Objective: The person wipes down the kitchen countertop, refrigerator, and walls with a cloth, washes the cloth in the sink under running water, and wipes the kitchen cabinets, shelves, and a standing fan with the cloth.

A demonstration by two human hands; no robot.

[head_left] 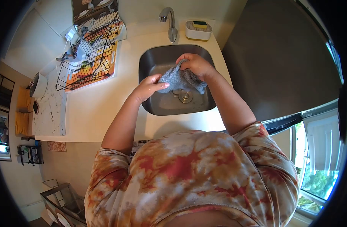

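Observation:
A grey-blue cloth (174,79) is stretched between my two hands over the dark sink (158,108). My left hand (149,87) is closed on its left edge, thumb lying on top. At the upper right of the cloth, my right hand (196,65) grips a bunched part, fingers bent round it. The cloth's right end hangs down above the basin, near the round metal drain (185,96). Behind the sink stands a curved metal faucet (172,32); no water stream shows.
A white caddy (198,33) with a green and yellow sponge (200,24) is behind the sink. On the left, a black wire rack (91,68) stands on a colourful mat (111,66). A dark panel (279,60) rises at the right.

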